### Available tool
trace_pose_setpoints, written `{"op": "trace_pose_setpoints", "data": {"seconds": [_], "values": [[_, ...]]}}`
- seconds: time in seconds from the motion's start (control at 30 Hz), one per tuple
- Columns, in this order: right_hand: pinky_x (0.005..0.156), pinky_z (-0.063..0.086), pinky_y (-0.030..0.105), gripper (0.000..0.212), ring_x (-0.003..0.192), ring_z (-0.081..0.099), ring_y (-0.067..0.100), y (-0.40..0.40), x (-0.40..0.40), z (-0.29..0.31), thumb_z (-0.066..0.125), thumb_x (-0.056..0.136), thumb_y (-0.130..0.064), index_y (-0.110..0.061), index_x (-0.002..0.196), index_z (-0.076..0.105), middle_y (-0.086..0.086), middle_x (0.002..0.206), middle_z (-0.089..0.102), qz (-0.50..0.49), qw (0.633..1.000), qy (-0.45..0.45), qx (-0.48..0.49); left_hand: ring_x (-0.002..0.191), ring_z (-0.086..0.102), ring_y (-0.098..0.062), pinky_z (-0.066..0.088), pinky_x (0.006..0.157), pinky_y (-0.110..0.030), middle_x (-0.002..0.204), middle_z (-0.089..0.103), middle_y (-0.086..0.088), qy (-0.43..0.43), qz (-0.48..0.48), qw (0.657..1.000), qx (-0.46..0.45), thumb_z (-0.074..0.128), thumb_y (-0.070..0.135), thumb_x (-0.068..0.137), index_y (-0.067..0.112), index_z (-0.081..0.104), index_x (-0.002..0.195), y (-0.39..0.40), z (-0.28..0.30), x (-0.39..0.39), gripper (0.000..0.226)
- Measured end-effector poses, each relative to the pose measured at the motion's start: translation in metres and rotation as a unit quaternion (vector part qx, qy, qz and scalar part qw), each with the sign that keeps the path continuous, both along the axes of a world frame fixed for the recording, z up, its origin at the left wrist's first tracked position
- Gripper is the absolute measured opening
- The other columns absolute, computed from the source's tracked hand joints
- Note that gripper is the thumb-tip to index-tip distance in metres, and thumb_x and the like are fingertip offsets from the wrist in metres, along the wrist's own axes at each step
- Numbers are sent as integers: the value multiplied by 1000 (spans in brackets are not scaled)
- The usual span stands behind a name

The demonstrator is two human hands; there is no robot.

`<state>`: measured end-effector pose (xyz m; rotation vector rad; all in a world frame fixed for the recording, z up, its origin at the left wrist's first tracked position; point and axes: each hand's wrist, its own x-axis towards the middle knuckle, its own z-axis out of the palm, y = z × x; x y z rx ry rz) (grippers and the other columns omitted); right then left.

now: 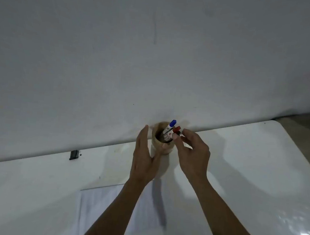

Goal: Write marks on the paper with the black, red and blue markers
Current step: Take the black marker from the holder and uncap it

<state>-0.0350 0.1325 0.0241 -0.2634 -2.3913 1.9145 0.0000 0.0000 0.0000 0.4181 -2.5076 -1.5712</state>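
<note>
Blue marker (170,127): stands tilted in the wooden cup (162,147), cap up, highest of the three.
Red marker (176,129): beside the blue one, same cup.
Black marker (178,132): we see only its cap, at our fingertips.
Right hand (194,154): our grip is narrow, thumb and forefinger pinching at the red and black caps (which one, we cannot tell).
Left hand (144,157): open, cupping the cup's side.
Paper (105,206): flat on the white table (248,172), under our forearms.
</note>
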Motion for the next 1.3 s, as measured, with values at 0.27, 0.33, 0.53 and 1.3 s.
{"op": "trace_pose_setpoints", "data": {"seconds": [0.27, 0.33, 0.53, 1.3], "values": [[71, 56, 13, 25, 91, 74, 0, -5, -9, -5, 85, 82, -20, -18, 106, 79, -12, 93, 78, -22, 999, -3, -24, 126, 38, 24, 35, 103, -6, 131, 37, 55, 72, -44, 996, -11, 61, 20, 96, 68, 27, 131, 3, 3, -13, 69], [69, 54, 9, 25, 87, 72, -4, -9, -9, -7, 85, 83, -18, -15, 107, 80, -10, 91, 78, -30, 999, -3, -27, 131, 37, 20, 38, 110, -20, 136, 36, 52, 59, -39, 997, 1, 61, 23, 96, 58, 25, 139, 1, -6, -14, 66], [69, 52, 6, 22, 91, 71, 2, -10, -8, -8, 83, 84, -19, -15, 105, 79, -6, 95, 77, -35, 999, 10, -13, 135, 36, 16, 40, 112, -28, 140, 34, 50, 49, -27, 998, 29, 60, 30, 95, 36, 26, 148, 2, -18, -15, 63], [51, 51, 29, 14, 53, 63, 15, 23, 38, 62, 73, 93, -19, -20, 95, 59, 2, 74, 73, -62, 988, 3, -145, 141, 38, -6, 41, 115, -44, 153, 37, 19, -15, -17, 999, 50, 59, 39, 96, 33, 23, 154, -9, -2, -4, 69]]}}
